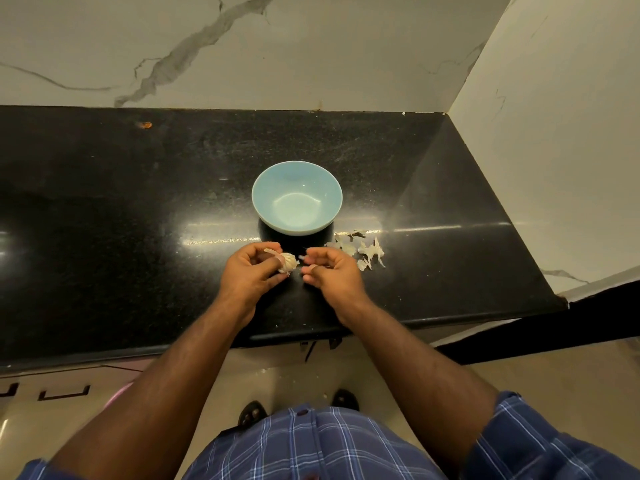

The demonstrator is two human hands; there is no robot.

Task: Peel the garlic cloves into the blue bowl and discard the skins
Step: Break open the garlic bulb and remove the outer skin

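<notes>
Head view is showing a papery white garlic bulb (pixel 288 262) sitting gripped in the left hand (pixel 254 270), above the glossy black stone counter (pixel 138 220) near its front edge. The right hand (pixel 332 271) is curling beside it; whether it pinches anything is unclear. Beyond is standing a pale blue round bowl (pixel 297 197); torn white skins (pixel 363 251) are lying right of it, marble walls (pixel 311 46) enclosing the corner.

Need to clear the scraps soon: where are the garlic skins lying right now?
In the head view the garlic skins lie loose on the black counter, just right of the right hand and in front-right of the blue bowl.
</notes>
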